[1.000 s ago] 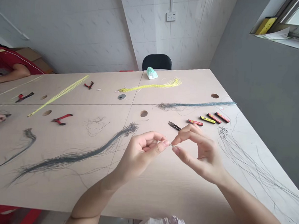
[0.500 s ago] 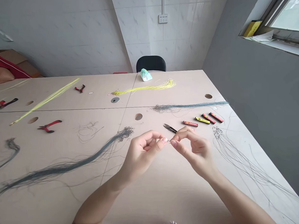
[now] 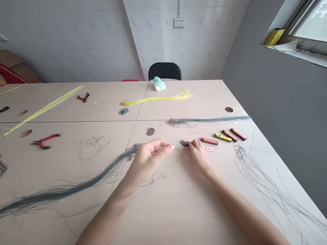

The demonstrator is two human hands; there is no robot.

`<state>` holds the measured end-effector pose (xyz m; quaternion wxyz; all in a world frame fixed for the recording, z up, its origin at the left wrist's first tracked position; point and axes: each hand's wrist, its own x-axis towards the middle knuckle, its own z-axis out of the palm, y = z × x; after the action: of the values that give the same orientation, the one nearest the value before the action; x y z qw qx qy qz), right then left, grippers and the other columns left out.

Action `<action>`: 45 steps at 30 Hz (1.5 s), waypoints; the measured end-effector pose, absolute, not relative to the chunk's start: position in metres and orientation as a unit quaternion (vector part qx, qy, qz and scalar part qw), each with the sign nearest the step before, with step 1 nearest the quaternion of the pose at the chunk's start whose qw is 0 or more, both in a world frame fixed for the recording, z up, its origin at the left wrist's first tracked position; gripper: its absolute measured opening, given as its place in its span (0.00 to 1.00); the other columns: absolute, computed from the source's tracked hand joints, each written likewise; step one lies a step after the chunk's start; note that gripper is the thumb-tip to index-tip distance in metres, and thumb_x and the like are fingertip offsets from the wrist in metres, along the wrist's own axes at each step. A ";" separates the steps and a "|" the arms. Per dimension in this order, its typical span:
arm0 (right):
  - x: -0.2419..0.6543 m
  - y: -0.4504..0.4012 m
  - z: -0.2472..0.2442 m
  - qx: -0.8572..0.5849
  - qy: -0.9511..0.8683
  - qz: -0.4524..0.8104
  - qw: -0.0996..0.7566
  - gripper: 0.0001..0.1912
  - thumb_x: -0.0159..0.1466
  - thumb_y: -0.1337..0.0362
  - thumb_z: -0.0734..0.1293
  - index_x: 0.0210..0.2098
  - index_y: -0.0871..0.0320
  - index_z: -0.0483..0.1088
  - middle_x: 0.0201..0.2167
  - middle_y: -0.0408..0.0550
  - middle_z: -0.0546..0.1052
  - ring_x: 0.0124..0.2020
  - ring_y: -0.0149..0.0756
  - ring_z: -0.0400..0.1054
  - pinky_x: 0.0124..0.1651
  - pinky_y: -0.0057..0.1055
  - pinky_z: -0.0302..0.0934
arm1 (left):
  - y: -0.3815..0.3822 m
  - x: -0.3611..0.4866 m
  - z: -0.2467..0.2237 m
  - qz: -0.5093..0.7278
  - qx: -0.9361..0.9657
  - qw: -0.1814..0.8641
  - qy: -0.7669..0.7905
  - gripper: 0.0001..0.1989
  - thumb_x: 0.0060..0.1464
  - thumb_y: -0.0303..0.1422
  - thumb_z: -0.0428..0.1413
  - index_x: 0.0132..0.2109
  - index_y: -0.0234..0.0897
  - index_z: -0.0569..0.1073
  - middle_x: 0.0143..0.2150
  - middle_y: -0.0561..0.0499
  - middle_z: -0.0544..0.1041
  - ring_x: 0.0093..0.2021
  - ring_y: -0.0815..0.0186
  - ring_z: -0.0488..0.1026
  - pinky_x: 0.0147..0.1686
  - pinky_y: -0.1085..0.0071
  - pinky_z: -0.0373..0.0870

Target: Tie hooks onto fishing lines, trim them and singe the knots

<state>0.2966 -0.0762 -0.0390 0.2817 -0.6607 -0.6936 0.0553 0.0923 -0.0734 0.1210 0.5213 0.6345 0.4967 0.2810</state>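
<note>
My left hand (image 3: 152, 156) is raised above the table, thumb and fingertips pinched on a thin dark hook (image 3: 176, 149) whose end pokes out to the right. My right hand (image 3: 197, 153) rests on the table with its fingers closed over the handles of small black snips (image 3: 184, 143); the pointed blades show beyond the fingertips, aimed left. Below my left hand, a few loose hooked wires (image 3: 152, 181) lie on the tabletop. A long blue-grey bundle of strands (image 3: 76, 186) runs from beside my left wrist to the lower left.
Red and yellow tubes (image 3: 222, 137) lie beyond my right hand, with a small label (image 3: 210, 148) nearby. Loose strands (image 3: 274, 185) spread at the right. Farther off are a yellow bundle (image 3: 159, 98), another blue bundle (image 3: 212, 120) and red pliers (image 3: 46, 141). A person's sleeve shows far left.
My right hand has left the fingertips of my left hand and gone down onto the snips. My left hand has shifted slightly left, still pinching. The view has moved a little to the right.
</note>
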 end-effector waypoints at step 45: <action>0.298 -0.088 0.114 -0.533 -0.640 0.176 0.524 0.13 0.69 0.61 0.64 0.49 0.54 0.78 0.31 0.47 0.72 0.26 0.30 0.63 0.22 0.29 0.56 | -0.028 0.135 0.130 0.451 0.666 0.416 0.425 0.10 0.58 0.40 0.58 0.33 0.40 0.76 0.19 0.58 0.58 0.19 0.74 0.51 0.17 0.76 0.49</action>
<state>0.2983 -0.0875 0.1142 0.5241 -0.5333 -0.6403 0.1757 0.1352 -0.0281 0.1300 0.4160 0.6655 0.4254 0.4505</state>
